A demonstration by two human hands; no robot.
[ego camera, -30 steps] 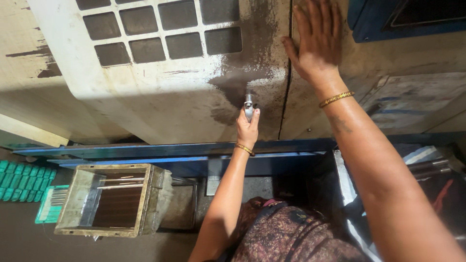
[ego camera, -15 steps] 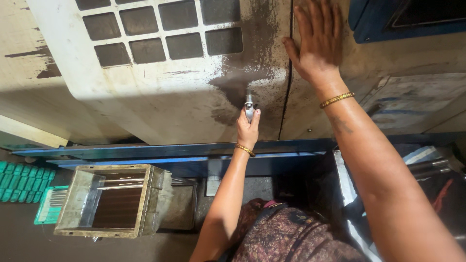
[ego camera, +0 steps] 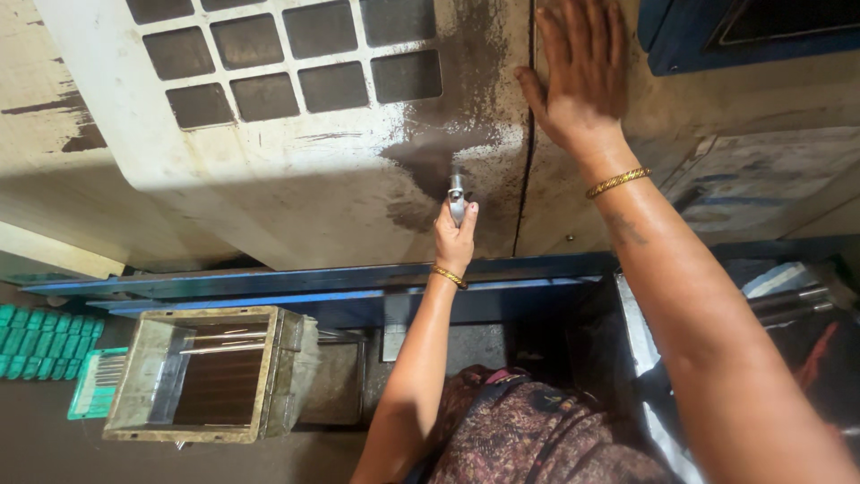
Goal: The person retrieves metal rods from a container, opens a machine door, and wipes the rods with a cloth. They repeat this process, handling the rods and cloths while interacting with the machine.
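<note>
left hand (ego camera: 455, 237) grip pinching metal handle (ego camera: 457, 195) on sliding door (ego camera: 296, 179) | right hand (ego camera: 582, 76) spread flat on panel (ego camera: 582, 206) beside it | door seam appears closed

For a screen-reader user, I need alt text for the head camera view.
A person's left hand grips a small metal handle on a grimy cream machine door, while the right hand presses flat on the panel beside it. Below stand a metal box and a green tray.
</note>
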